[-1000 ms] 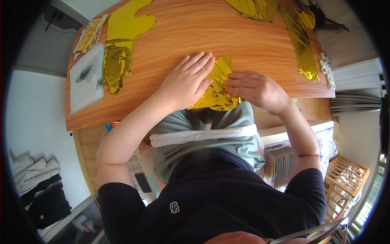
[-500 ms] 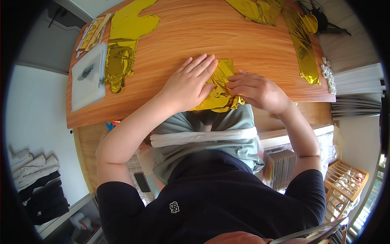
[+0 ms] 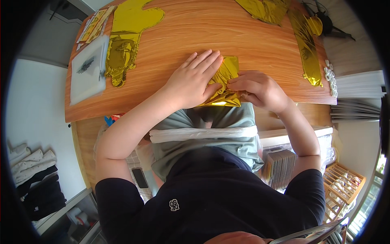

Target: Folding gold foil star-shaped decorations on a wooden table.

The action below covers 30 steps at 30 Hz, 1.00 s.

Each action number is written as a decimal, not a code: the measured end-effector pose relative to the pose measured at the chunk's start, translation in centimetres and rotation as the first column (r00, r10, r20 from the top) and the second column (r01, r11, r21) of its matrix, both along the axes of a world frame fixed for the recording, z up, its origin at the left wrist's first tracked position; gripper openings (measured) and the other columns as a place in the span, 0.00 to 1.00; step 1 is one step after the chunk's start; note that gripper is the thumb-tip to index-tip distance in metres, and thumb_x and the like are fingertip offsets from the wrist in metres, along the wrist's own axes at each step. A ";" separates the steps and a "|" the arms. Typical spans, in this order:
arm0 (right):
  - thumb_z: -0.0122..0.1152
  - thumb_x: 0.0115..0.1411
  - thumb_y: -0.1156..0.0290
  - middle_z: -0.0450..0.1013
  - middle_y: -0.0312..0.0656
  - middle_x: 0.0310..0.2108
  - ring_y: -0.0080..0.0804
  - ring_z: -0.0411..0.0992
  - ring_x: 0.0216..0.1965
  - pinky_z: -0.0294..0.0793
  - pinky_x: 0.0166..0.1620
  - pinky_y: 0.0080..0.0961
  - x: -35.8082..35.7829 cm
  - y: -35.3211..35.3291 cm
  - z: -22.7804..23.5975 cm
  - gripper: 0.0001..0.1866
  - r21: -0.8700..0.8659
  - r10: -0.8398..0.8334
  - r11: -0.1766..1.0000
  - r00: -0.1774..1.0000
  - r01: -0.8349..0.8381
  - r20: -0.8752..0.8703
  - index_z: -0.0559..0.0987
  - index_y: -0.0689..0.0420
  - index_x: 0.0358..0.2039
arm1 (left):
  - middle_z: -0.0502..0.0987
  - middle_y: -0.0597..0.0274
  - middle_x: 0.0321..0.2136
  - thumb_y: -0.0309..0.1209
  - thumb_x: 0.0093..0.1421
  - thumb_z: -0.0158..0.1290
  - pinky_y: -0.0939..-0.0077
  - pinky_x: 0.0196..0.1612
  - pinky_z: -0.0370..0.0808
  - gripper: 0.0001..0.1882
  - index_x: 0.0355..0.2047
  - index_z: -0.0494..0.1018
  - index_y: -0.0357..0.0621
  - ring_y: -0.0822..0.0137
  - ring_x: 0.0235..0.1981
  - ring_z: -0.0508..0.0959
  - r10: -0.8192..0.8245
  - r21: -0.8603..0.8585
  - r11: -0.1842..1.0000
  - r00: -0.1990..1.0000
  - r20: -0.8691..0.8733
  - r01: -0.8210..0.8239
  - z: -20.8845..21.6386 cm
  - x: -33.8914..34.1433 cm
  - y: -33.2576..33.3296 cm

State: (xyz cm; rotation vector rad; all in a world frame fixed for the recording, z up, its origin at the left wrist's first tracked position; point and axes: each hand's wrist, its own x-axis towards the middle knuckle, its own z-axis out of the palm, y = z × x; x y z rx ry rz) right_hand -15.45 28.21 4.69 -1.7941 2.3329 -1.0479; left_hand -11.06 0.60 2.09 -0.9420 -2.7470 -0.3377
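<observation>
A folded piece of gold foil (image 3: 226,77) lies at the near edge of the wooden table (image 3: 227,32). My left hand (image 3: 195,79) lies flat on its left half, fingers spread and pressing down. My right hand (image 3: 260,87) is curled on its right edge, with the fingertips pinching the foil near the fold. The lower tip of the foil sticks out past the table's edge, over my lap.
Flat gold foil balloons lie at the far left (image 3: 126,36), far middle (image 3: 264,8) and right (image 3: 306,44) of the table. A clear plastic packet (image 3: 87,69) sits at the left edge. Small white pieces (image 3: 331,79) line the right corner. Clothes lie on the floor at left (image 3: 32,175).
Both hands stay on the gold foil. My left hand has slid a little across it, and my right hand's fingers have drawn in along the foil's right edge.
</observation>
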 end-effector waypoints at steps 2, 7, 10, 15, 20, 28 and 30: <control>0.69 0.57 0.79 0.82 0.44 0.42 0.48 0.80 0.45 0.77 0.53 0.43 0.4 -0.5 0.3 0.14 -0.017 -0.093 0.995 0.991 0.096 0.094 0.83 0.58 0.45 | 0.63 0.47 0.73 0.49 0.71 0.51 0.48 0.76 0.57 0.38 0.72 0.61 0.35 0.49 0.75 0.60 0.001 0.027 1.000 1.000 0.008 -0.002 0.1 0.1 0.0; 0.67 0.61 0.77 0.78 0.45 0.34 0.48 0.77 0.38 0.71 0.45 0.38 1.8 -2.7 1.2 0.08 -0.038 -0.260 0.965 0.966 0.260 0.010 0.81 0.58 0.41 | 0.60 0.50 0.75 0.38 0.70 0.52 0.48 0.77 0.55 0.36 0.74 0.58 0.39 0.50 0.76 0.58 0.008 0.042 0.999 0.998 0.068 -0.011 0.4 0.3 0.1; 0.65 0.63 0.76 0.76 0.46 0.33 0.49 0.76 0.37 0.70 0.44 0.38 1.9 -3.7 0.8 0.05 -0.039 -0.352 0.935 0.935 0.354 0.053 0.79 0.58 0.40 | 0.59 0.52 0.75 0.32 0.68 0.51 0.49 0.77 0.54 0.35 0.74 0.58 0.40 0.52 0.77 0.57 0.009 0.016 1.000 0.998 0.068 -0.010 0.5 0.2 0.0; 0.62 0.66 0.74 0.77 0.47 0.33 0.51 0.75 0.37 0.72 0.44 0.40 2.0 -4.2 0.3 0.05 -0.026 -0.416 0.908 0.908 0.417 0.047 0.79 0.58 0.41 | 0.59 0.54 0.75 0.29 0.69 0.48 0.50 0.77 0.53 0.35 0.75 0.56 0.41 0.54 0.77 0.57 0.018 -0.014 1.000 0.997 0.070 -0.017 0.4 0.1 0.0; 0.62 0.65 0.75 0.79 0.50 0.37 0.55 0.78 0.41 0.76 0.46 0.45 1.7 -5.1 0.0 0.08 0.006 -0.428 0.903 0.897 0.430 0.108 0.79 0.58 0.45 | 0.58 0.54 0.76 0.28 0.70 0.45 0.50 0.78 0.53 0.35 0.76 0.54 0.41 0.54 0.77 0.56 0.007 0.029 1.000 0.997 0.078 -0.009 0.4 0.0 -0.3; 0.60 0.65 0.76 0.81 0.50 0.38 0.55 0.78 0.43 0.77 0.47 0.45 1.5 -5.3 0.2 0.10 0.091 -0.438 0.899 0.890 0.429 0.123 0.79 0.57 0.46 | 0.64 0.52 0.73 0.29 0.70 0.50 0.44 0.76 0.52 0.34 0.75 0.57 0.43 0.52 0.75 0.61 -0.029 0.412 0.911 0.997 0.075 -0.005 0.8 0.2 -1.2; 0.59 0.65 0.76 0.81 0.50 0.39 0.56 0.78 0.43 0.77 0.47 0.45 1.5 -5.1 0.2 0.10 0.088 -0.442 0.897 0.888 0.433 0.127 0.79 0.57 0.46 | 0.65 0.54 0.72 0.28 0.70 0.51 0.42 0.77 0.50 0.33 0.74 0.60 0.46 0.53 0.74 0.63 -0.010 0.385 0.923 0.999 0.040 -0.006 2.0 1.4 -2.3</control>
